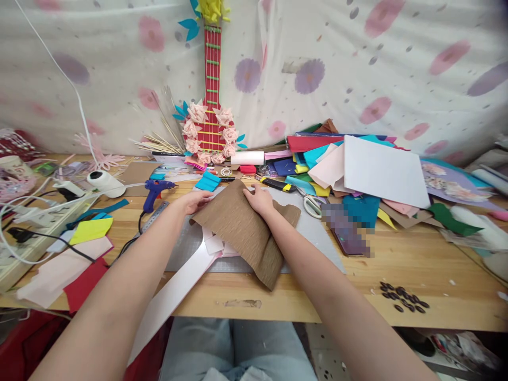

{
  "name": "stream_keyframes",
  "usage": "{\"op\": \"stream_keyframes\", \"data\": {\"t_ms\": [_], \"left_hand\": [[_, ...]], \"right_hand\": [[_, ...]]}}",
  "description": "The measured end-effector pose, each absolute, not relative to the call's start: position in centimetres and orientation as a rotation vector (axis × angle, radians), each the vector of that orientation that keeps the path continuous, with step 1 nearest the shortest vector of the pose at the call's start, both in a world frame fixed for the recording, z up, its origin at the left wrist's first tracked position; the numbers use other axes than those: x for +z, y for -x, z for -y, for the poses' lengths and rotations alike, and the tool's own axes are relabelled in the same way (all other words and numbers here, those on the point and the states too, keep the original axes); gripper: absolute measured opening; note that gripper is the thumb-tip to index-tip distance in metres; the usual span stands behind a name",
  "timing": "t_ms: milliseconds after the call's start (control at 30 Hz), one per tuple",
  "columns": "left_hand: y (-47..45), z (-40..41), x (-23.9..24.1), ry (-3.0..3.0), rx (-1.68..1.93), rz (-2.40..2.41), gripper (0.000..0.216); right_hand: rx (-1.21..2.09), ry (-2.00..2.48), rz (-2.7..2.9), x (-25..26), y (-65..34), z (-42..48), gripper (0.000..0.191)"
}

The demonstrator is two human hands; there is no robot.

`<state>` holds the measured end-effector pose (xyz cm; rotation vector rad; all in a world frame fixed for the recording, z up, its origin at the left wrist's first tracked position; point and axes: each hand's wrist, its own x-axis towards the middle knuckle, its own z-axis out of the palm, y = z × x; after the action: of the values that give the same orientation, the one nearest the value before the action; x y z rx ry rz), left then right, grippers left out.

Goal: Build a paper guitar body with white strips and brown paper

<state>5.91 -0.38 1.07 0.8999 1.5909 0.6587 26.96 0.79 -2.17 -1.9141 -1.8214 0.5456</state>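
Across the wooden table [293, 296], I have my right grip [260, 201] at the far edge of the brown paper [242, 225] and my left grip [195, 201] by its left corner, pinching or merely resting I cannot tell, over a white strip [174, 291] and grey mat [321, 248], seemingly positioning it, which next calls for steady alignment.

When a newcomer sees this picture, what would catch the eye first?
Probably the red guitar with pale pink flowers around its body, upright at the back of the table, left of centre. Next, perhaps, the brown sheet at front centre, with the left hand at its edge and the right hand on it. The white board at right also stands out.
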Motion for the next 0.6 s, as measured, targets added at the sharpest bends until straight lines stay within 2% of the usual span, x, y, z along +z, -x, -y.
{"op": "stream_keyframes", "data": {"t_ms": [167,233,333,400,600], "left_hand": [[-6.4,0.6,1.2,-1.146,0.630,-1.682,0.031],[-7.0,1.1,1.1,-1.292,0.621,-1.770,0.048],[-8.2,2.1,0.9,-1.497,0.524,-1.922,0.089],[-8.9,2.7,0.8,-1.612,0.418,-1.961,0.104],[-9.1,3.5,0.4,-1.802,0.233,-1.967,0.092]], "right_hand": [[0.452,1.959,1.816,-2.4,-26.7,-0.6,0.052],[0.468,1.956,1.818,-2.5,-26.8,-0.6,0.053],[0.500,1.951,1.827,-2.5,-26.9,-0.5,0.054],[0.519,1.947,1.846,-2.4,-26.9,-0.3,0.054],[0.567,1.889,1.942,-1.9,-27.2,0.8,0.059]]}}
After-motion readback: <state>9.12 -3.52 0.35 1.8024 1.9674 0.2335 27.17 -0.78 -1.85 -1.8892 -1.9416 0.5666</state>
